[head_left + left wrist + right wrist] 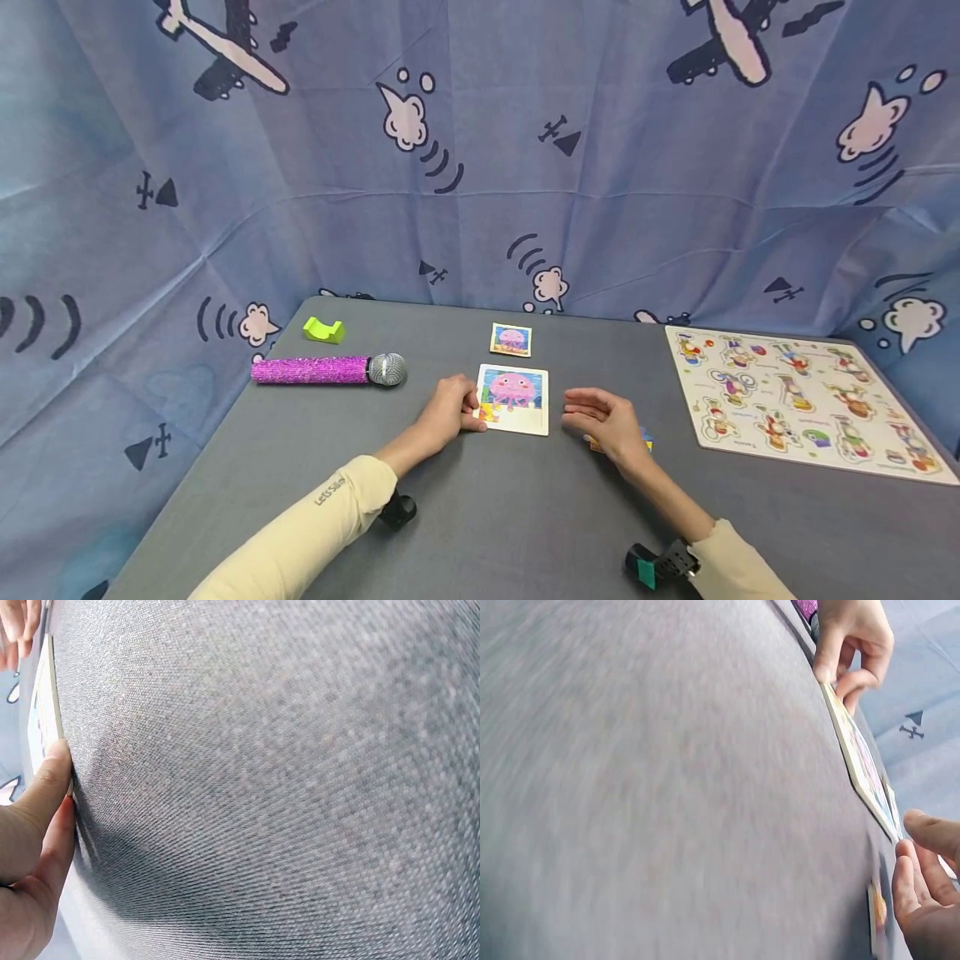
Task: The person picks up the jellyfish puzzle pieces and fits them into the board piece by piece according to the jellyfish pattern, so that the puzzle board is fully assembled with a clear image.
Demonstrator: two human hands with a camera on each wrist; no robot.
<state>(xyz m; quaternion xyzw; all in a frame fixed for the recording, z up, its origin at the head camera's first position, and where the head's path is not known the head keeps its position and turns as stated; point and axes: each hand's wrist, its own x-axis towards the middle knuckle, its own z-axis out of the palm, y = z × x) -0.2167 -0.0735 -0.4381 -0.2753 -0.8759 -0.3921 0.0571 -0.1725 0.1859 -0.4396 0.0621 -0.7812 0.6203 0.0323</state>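
A square jellyfish puzzle board (515, 400) lies mid-table, its picture showing a pink jellyfish on blue with a pale bare strip at the bottom. My left hand (447, 407) pinches the board's left edge; in the left wrist view the thumb (51, 776) lies on its rim. Off the board's right side is my right hand (606, 425), fingers slightly bent and apart from the thumb, holding nothing visible. Below it lie colourful puzzle pieces (647, 440), partly hidden by the hand. A small jellyfish picture card (512, 340) lies behind the board.
On the left lie a glittery purple microphone (318, 371) and a bright green curved block (324, 331). A large wooden puzzle board with animal figures (806, 404) covers the right side of the grey table (510, 525). A blue patterned curtain (480, 167) hangs behind.
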